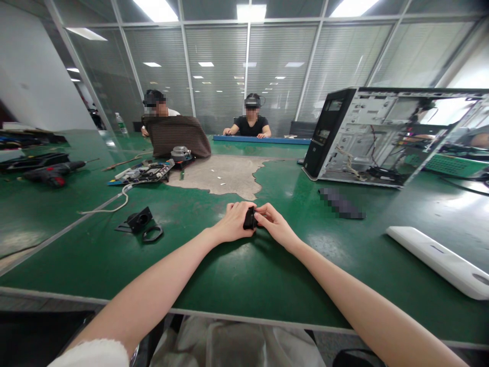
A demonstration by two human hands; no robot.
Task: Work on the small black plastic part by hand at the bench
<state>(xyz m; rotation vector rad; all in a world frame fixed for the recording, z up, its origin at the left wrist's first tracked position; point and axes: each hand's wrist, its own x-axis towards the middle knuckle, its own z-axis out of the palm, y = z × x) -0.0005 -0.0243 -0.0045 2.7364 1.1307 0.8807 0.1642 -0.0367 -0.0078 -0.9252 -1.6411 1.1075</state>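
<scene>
Just above the green table, my left hand (235, 223) is closed around a small black part (249, 219), whose kind I cannot make out. My right hand (272, 223) meets it from the other side, thumb and fingers pinched on the part's right edge. Fingers cover much of the piece. To the left lie a black bracket-like part with a round opening (139, 220) and a black polygonal ring (152, 234).
An open computer case (332, 132) stands at the right, with a white elongated device (435, 260) nearer. Circuit boards (143, 172) and a power drill (51, 174) lie left on the green table (229, 275). Two people sit across, one behind a brown-covered object (175, 133).
</scene>
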